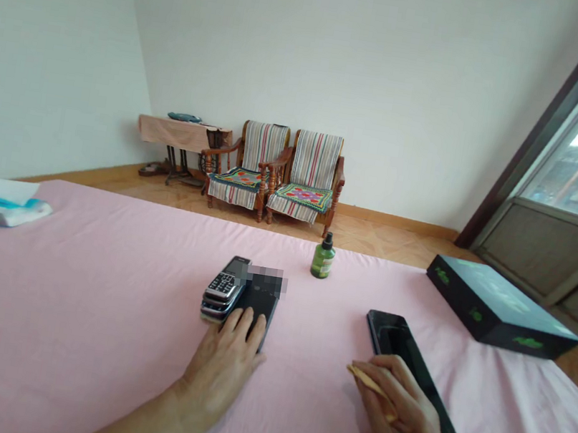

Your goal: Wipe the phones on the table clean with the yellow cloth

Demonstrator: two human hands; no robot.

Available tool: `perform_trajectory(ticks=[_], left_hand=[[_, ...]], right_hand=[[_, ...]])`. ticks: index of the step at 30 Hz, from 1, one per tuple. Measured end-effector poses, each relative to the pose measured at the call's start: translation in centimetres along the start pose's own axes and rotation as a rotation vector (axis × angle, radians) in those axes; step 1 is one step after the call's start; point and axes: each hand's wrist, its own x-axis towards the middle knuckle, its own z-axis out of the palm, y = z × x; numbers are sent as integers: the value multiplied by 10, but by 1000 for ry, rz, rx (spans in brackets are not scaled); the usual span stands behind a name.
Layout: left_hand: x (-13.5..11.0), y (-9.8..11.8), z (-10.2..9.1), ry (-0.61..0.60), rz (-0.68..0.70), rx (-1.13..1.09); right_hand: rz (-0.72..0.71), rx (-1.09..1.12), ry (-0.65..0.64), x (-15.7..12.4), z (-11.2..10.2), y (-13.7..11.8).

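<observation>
Black slab phone (260, 306) sits pinned flat under your left hand (221, 362), grip spread, fingers (250, 330) resting on its dark surface, with a stack of chunky keypad phones (222, 288) just beside it. Your right hand (402, 407) is curled, grip pinching a thin yellowish stick (370, 382), right up against a glossy black smartphone (398, 356). All of it lies on a soft pink sheet (91, 303). Behind the slab there's a green pump bottle (323, 258); off to its right, a dark box (497, 309) with green print.

No words or numbers can be read. The green marks on the black box (497, 309) at right, the keys of the keypad phone (221, 284) at center, and the green bottle's (322, 263) label are too small or blurred.
</observation>
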Motion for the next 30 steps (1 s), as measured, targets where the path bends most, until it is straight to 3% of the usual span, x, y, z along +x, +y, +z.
perform_trajectory(ticks=[7, 18, 30], left_hand=[[2, 2, -14, 26, 35, -102], [10, 3, -3, 71, 7, -175], [9, 4, -5, 88, 153, -160]], right_hand=[[3, 15, -40, -2, 0, 1], [12, 45, -85, 0, 1, -1], [42, 65, -70, -2, 0, -7]])
